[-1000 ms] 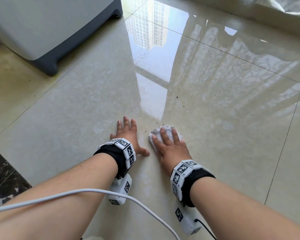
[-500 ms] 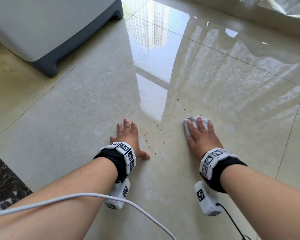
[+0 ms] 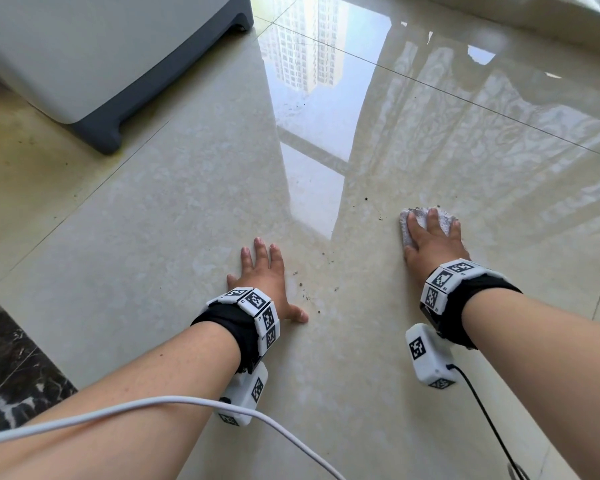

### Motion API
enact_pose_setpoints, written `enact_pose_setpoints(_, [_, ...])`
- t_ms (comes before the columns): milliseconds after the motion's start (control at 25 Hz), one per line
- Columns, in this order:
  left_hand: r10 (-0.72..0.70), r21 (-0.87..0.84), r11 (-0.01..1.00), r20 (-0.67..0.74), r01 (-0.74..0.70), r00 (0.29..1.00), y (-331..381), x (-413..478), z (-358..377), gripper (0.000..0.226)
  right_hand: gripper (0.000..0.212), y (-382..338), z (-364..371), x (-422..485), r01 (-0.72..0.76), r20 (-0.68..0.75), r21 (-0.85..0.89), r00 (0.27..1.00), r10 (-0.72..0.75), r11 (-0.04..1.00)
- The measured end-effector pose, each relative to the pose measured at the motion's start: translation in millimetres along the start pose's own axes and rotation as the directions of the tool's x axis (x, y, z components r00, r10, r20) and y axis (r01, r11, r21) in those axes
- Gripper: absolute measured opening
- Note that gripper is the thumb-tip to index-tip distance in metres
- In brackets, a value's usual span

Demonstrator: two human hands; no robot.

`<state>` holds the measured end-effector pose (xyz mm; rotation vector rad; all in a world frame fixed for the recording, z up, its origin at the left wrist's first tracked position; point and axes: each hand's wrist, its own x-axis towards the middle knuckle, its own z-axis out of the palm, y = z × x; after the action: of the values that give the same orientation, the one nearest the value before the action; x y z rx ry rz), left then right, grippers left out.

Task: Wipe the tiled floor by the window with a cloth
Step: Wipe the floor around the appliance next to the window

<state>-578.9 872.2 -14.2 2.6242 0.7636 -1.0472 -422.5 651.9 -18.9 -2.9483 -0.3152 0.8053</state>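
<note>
The right hand (image 3: 433, 245) presses flat on a crumpled white cloth (image 3: 445, 218), fingers spread and fairly straight over it, on the glossy tiled floor (image 3: 153, 220). The left hand (image 3: 267, 282) lies palm down on bare tile, fingers straight, holding nothing, well apart from the right. Dark specks of dirt (image 3: 305, 294) lie between the hands. A grey appliance base (image 3: 101, 109) stands at the far left.

The right hand (image 3: 433, 247) covers most of the cloth (image 3: 445, 219); the grey appliance (image 3: 101, 53) is cut off by the frame's top and left edges; dark specks (image 3: 302, 284) on the floor (image 3: 153, 237) are too small to identify.
</note>
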Motion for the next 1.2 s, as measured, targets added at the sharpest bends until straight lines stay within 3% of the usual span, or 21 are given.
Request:
enact_pose_setpoints(360, [0.026,-0.007,1.0,0.017,-0.025,1.0,4,-10,0,0.143,0.053,-36,7,-30,0.182,0.001,-0.046,0.983,-0.183,0.982])
enact_pose_setpoints(520, [0.031,-0.01,0.999,0.019,-0.031,0.999,2,-13,-1,0.143,0.06,-60,21,-52,0.305,-0.015,-0.085,0.952,-0.307,0.949])
enact_pose_setpoints(800, [0.047,-0.024,0.999,0.034,-0.046,0.998,-5,-17,4,0.142,0.065,-90,60,-95,0.512,0.131,-0.114,0.857,-0.498,0.851])
enact_pose_setpoints(960, [0.048,-0.019,0.999,0.04,-0.047,0.998,-8,-16,7,0.142,0.061,-85,59,-98,0.499,0.118,-0.119,0.866,-0.486,0.859])
enact_pose_setpoints(1200, [0.045,-0.008,0.999,0.041,-0.044,0.998,-14,-13,12,0.145,0.052,-39,32,-76,0.244,-0.023,-0.053,0.969,-0.246,0.968])
